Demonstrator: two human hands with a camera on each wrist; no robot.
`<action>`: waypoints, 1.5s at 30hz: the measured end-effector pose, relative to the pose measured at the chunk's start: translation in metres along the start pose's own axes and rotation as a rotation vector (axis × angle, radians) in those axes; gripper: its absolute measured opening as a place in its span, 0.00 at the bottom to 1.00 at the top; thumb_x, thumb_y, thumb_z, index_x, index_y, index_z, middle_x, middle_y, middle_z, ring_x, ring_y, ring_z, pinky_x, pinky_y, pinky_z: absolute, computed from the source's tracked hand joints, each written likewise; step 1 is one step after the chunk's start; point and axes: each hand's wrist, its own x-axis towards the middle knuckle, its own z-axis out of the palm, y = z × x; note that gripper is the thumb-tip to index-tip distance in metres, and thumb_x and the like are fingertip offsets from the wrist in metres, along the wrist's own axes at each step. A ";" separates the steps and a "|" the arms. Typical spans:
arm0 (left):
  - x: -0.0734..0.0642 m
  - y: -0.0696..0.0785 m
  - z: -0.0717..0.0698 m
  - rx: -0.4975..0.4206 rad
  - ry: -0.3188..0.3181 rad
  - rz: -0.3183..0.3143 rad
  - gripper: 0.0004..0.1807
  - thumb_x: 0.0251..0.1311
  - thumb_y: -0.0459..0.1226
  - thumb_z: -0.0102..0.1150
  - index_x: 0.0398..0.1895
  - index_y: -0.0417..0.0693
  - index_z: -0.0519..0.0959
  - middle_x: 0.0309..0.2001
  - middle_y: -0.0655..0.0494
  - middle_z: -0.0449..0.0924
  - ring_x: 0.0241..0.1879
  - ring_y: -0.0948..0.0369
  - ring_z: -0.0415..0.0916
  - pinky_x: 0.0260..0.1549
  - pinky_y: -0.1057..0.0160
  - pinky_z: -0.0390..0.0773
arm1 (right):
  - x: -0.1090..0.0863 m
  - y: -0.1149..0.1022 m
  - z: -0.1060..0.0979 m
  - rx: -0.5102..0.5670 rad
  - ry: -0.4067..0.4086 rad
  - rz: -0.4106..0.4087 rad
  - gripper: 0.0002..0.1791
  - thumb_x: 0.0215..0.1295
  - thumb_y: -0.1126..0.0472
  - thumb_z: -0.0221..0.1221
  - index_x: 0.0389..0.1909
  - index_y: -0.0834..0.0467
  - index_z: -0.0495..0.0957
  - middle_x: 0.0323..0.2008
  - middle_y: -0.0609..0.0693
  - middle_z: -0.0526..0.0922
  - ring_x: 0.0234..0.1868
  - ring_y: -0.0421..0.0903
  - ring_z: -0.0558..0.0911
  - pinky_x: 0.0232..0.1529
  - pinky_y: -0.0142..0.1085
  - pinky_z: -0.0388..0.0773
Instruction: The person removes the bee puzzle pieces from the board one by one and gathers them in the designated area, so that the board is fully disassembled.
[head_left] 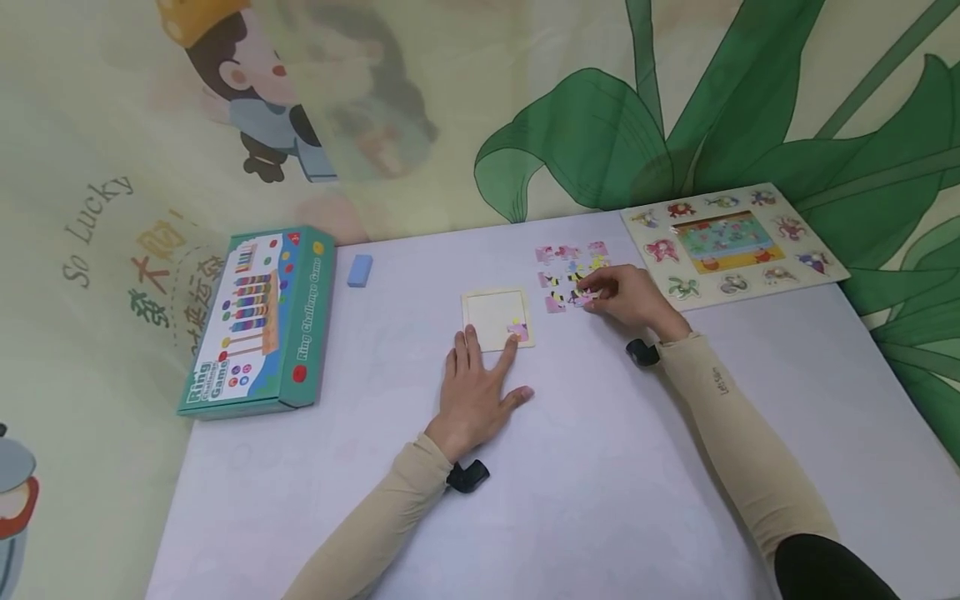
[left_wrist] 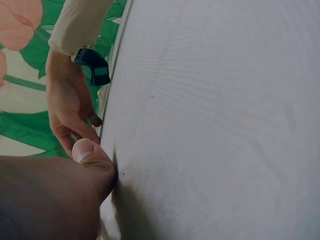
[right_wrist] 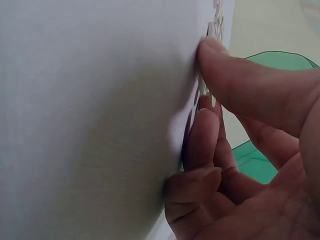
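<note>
A small square puzzle frame (head_left: 474,315) lies mid-table, with one pink puzzle piece (head_left: 518,331) in its near right corner. My left hand (head_left: 474,396) lies spread beside it, fingertips on its near edge and index fingertip at that piece. To the right, several loose puzzle pieces (head_left: 556,304) are laid out in a loose grid, pink with yellow and black. At their right side my right hand (head_left: 626,293) pinches a puzzle piece (right_wrist: 203,85) between thumb and curled fingers, low over the table. Its picture is mostly hidden by the fingers.
A green Ring Challenge Game box (head_left: 255,325) stands at the left, with a blue block (head_left: 360,271) near it. A board with sea-animal pictures (head_left: 645,242) lies at the back right. A printed cloth (head_left: 420,125) hangs behind the white table (head_left: 600,467).
</note>
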 end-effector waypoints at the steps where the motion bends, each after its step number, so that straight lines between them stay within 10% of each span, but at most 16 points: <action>1: -0.001 0.000 0.000 -0.001 0.001 0.001 0.44 0.74 0.65 0.50 0.87 0.61 0.54 0.82 0.21 0.36 0.84 0.30 0.38 0.81 0.38 0.49 | -0.001 0.000 0.000 0.003 -0.005 0.001 0.18 0.66 0.64 0.73 0.56 0.61 0.87 0.49 0.62 0.87 0.40 0.53 0.76 0.41 0.39 0.71; 12: -0.004 0.000 0.002 -0.002 0.000 0.009 0.43 0.75 0.65 0.49 0.87 0.61 0.54 0.82 0.21 0.37 0.84 0.30 0.38 0.81 0.38 0.49 | -0.009 -0.024 0.001 0.034 0.016 -0.101 0.22 0.63 0.65 0.74 0.58 0.63 0.85 0.50 0.63 0.87 0.47 0.58 0.84 0.46 0.42 0.77; 22: -0.004 0.000 0.003 0.007 -0.003 -0.002 0.49 0.74 0.67 0.48 0.88 0.53 0.49 0.83 0.22 0.37 0.84 0.30 0.37 0.81 0.38 0.49 | -0.001 -0.068 0.046 0.002 -0.130 -0.296 0.21 0.60 0.64 0.77 0.54 0.63 0.87 0.44 0.57 0.90 0.39 0.50 0.83 0.47 0.42 0.80; 45: 0.002 0.000 0.002 0.052 0.021 0.004 0.51 0.74 0.66 0.48 0.87 0.46 0.50 0.82 0.22 0.40 0.83 0.30 0.40 0.80 0.38 0.52 | -0.008 -0.087 0.063 -0.185 -0.121 -0.250 0.24 0.60 0.55 0.79 0.54 0.61 0.86 0.47 0.56 0.86 0.47 0.52 0.80 0.52 0.47 0.75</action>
